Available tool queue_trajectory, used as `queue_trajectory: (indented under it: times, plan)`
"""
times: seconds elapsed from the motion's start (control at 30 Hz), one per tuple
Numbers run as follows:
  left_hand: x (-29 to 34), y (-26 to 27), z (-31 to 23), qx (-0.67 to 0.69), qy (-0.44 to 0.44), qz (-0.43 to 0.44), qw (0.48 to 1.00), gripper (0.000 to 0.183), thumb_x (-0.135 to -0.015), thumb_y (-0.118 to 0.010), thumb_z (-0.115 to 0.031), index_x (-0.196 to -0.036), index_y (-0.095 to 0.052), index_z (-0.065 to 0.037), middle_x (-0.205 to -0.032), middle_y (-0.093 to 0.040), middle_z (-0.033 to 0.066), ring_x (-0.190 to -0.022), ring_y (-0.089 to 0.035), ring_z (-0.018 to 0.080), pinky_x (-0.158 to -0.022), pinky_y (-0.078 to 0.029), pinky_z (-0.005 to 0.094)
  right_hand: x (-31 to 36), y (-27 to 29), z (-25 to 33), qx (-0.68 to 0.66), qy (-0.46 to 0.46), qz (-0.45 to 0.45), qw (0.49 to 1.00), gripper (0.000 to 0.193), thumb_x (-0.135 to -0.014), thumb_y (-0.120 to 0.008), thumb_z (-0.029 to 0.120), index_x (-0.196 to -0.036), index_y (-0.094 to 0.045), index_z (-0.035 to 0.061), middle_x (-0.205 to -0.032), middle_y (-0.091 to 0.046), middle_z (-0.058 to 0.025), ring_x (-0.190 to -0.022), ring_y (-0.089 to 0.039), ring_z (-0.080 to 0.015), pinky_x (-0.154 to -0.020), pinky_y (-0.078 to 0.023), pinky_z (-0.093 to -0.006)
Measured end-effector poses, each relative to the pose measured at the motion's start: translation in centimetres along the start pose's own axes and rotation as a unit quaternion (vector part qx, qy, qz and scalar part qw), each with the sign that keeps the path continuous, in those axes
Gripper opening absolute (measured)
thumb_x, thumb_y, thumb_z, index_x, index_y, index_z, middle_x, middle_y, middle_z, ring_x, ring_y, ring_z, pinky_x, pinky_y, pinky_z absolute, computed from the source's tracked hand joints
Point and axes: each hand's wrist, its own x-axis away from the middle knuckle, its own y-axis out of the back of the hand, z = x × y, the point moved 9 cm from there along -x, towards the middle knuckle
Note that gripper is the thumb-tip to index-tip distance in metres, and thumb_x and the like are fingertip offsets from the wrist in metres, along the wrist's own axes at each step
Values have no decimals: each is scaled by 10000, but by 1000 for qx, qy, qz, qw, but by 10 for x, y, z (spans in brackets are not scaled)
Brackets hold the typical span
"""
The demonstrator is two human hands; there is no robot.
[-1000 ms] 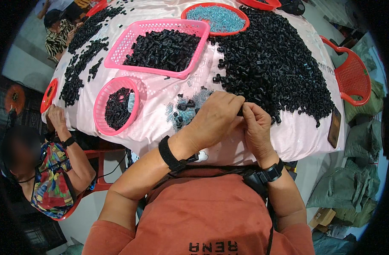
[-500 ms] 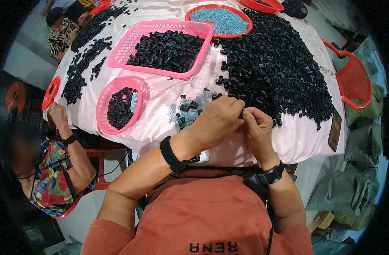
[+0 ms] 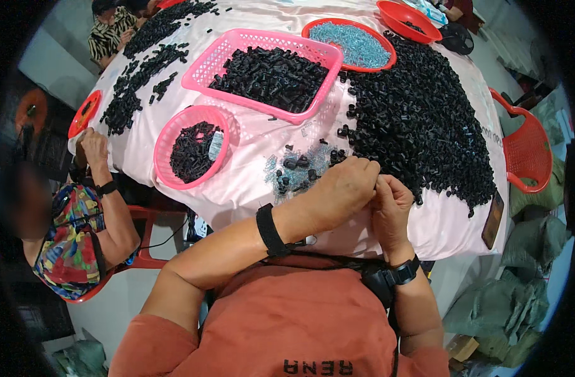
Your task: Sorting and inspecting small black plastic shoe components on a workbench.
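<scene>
My left hand (image 3: 344, 191) and my right hand (image 3: 394, 206) meet above the near side of the table, fingertips pinched close together. Whatever sits between those fingers is too small and covered to make out. Just past them spreads a large heap of small black plastic parts (image 3: 419, 119). Beside my left hand lies a scatter of clear bluish small pieces (image 3: 280, 176), with a few black parts on top.
A pink rectangular basket (image 3: 199, 85) and a round pink basket (image 3: 162, 160) hold black parts. Clear pieces fill a red tray (image 3: 393, 58). A phone (image 3: 493, 220) lies at the right table edge, near a red chair (image 3: 532, 151). A co-worker (image 3: 74, 239) sits at left.
The whole view has shifted, so the table's things appear farther right. My hands stay pinched together, with only slight movement of the fingers.
</scene>
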Motion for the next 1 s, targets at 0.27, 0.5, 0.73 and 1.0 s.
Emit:
queue_trajectory:
  times: [0.27, 0.5, 0.73, 1.0]
  plan:
    - [2, 1, 1, -1, 12, 5, 1000, 330, -800, -691, -122, -1070, -570, 24, -913, -613, 184, -883, -621, 364, -772, -515, 439, 0, 0, -5, -43, -4, -9, 999, 173, -1015, -572, 123, -981, -687, -3, -816, -672, 10, -684, -585, -37, -607, -473, -196]
    - [1, 4, 13, 36, 51, -10, 998, 377, -782, -719, -126, -1105, -583, 14, -924, -628, 187, -907, -633, 362, -789, -524, 441, -2, -3, -4, -49, -53, 15, 997, 186, -1010, -560, 137, -1007, -667, -14, -812, -700, -44, -679, -663, -93, -606, -539, -232]
    - [1, 1, 11, 26, 44, -19, 999, 309, -790, -703, -128, -1044, -581, -2, -878, -620, 155, -845, -646, 354, -725, -536, 433, -2, 0, -6, -20, -43, 17, 999, 191, -1015, -549, 131, -976, -664, -17, -802, -675, -11, -662, -624, -67, -594, -517, -218]
    - [-3, 7, -4, 19, -4, -27, 999, 268, -791, -722, -143, -973, -576, -12, -853, -639, 131, -779, -665, 345, -659, -538, 425, -3, 3, -6, -81, -4, 17, 997, 303, -1048, -525, 258, -1018, -650, -16, -871, -672, -50, -719, -647, -105, -644, -532, -225]
